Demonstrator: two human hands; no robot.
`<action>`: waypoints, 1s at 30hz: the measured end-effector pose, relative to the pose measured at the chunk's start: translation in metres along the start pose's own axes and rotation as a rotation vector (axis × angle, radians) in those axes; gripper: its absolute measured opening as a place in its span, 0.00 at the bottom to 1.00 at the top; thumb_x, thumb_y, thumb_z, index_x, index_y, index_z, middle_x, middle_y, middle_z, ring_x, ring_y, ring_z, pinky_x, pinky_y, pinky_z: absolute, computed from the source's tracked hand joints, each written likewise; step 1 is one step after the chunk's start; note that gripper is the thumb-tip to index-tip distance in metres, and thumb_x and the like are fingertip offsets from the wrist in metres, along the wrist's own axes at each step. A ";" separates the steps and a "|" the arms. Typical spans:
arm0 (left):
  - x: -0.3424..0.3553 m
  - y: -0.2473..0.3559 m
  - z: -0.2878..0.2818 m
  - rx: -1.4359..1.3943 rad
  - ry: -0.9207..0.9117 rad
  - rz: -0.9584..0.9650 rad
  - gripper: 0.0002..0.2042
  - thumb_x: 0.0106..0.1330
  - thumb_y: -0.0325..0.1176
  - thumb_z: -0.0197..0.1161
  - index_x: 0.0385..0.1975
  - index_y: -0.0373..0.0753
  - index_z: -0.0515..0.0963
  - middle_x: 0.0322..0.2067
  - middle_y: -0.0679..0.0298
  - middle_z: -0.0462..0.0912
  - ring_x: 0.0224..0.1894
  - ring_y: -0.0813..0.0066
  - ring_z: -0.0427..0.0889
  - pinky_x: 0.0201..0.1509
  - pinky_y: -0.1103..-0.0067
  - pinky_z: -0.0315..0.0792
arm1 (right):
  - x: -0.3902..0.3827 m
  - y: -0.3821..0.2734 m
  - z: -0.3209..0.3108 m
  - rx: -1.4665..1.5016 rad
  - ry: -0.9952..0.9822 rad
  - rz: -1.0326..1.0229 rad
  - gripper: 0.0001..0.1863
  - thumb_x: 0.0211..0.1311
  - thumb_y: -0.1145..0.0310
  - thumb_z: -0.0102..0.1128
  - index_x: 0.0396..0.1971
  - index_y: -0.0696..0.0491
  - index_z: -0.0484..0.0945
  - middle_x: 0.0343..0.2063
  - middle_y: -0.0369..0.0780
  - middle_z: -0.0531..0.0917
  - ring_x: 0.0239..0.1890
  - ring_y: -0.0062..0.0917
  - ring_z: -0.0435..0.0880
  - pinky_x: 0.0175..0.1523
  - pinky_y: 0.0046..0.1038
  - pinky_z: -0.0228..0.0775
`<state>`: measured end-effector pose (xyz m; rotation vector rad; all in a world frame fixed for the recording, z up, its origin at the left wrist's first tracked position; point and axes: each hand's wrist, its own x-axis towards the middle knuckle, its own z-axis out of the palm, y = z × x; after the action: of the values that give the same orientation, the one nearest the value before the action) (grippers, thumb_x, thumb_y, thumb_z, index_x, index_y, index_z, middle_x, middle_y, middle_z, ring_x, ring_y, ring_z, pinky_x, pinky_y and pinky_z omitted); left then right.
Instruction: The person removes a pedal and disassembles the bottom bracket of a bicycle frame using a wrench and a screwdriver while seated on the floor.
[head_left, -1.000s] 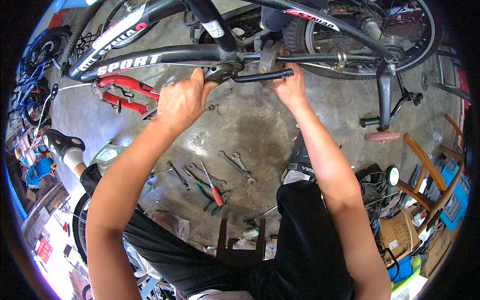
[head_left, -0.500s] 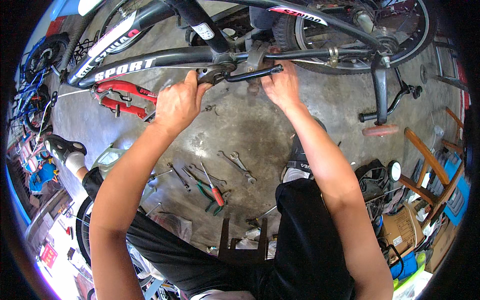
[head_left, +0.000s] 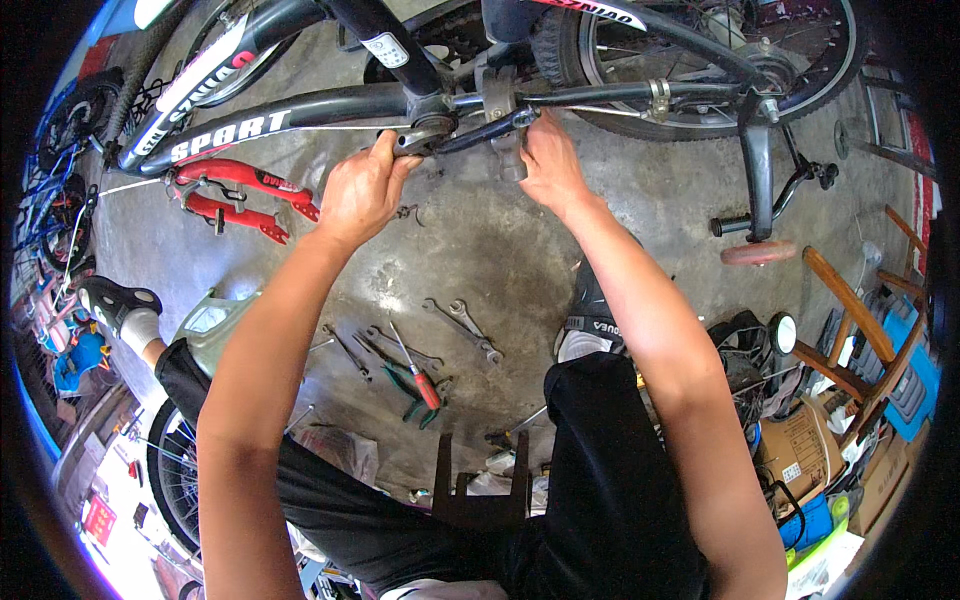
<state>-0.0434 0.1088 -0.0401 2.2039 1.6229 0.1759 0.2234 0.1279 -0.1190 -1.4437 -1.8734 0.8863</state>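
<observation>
Your left hand (head_left: 362, 195) is closed around a metal wrench (head_left: 422, 138), most of the handle hidden in the fist. The wrench's visible part points right, nearly level, its head against the bottom bracket of the black bicycle frame (head_left: 340, 106). From there your crank arm (head_left: 488, 131) extends rightward, below the chainstay; its long axis now climbs toward the free end more steeply than a second ago, when it lay close to level. Your right hand (head_left: 552, 166) is at that free end, raised with it; its fingers are partly hidden, so whether they grip cannot be told.
</observation>
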 end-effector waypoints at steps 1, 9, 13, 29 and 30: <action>0.000 0.001 0.001 -0.010 0.012 0.002 0.17 0.76 0.44 0.56 0.45 0.34 0.69 0.28 0.43 0.83 0.35 0.40 0.83 0.37 0.53 0.75 | 0.000 -0.001 -0.001 -0.006 -0.005 0.016 0.27 0.60 0.62 0.58 0.55 0.62 0.72 0.53 0.60 0.78 0.58 0.57 0.75 0.64 0.48 0.68; -0.016 0.020 -0.015 -0.083 -0.047 -0.093 0.17 0.77 0.44 0.56 0.43 0.32 0.70 0.24 0.41 0.79 0.31 0.36 0.81 0.34 0.52 0.70 | -0.010 -0.024 -0.001 0.072 0.069 0.156 0.19 0.61 0.61 0.60 0.46 0.59 0.77 0.40 0.54 0.84 0.45 0.55 0.82 0.50 0.45 0.74; -0.017 0.023 -0.031 0.001 -0.084 -0.154 0.21 0.75 0.52 0.56 0.38 0.36 0.71 0.21 0.45 0.81 0.29 0.39 0.83 0.32 0.53 0.74 | -0.013 -0.033 0.001 0.171 0.117 0.168 0.17 0.58 0.64 0.61 0.44 0.58 0.78 0.36 0.53 0.85 0.42 0.54 0.84 0.48 0.44 0.75; -0.009 -0.005 0.004 -0.223 0.022 -0.126 0.26 0.74 0.57 0.57 0.37 0.33 0.71 0.21 0.43 0.80 0.30 0.37 0.82 0.33 0.53 0.72 | -0.019 -0.036 0.002 0.173 0.123 0.252 0.20 0.58 0.65 0.64 0.49 0.56 0.77 0.35 0.55 0.85 0.42 0.56 0.84 0.46 0.48 0.76; -0.010 -0.006 0.002 -0.217 0.022 -0.119 0.26 0.74 0.57 0.57 0.36 0.34 0.71 0.20 0.44 0.79 0.29 0.37 0.82 0.33 0.53 0.72 | -0.018 -0.037 0.001 0.155 0.122 0.258 0.20 0.58 0.64 0.64 0.49 0.56 0.77 0.34 0.55 0.85 0.42 0.56 0.84 0.46 0.48 0.76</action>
<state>-0.0508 0.1005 -0.0428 1.9448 1.6566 0.3272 0.2052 0.1036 -0.0913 -1.6258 -1.5176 1.0158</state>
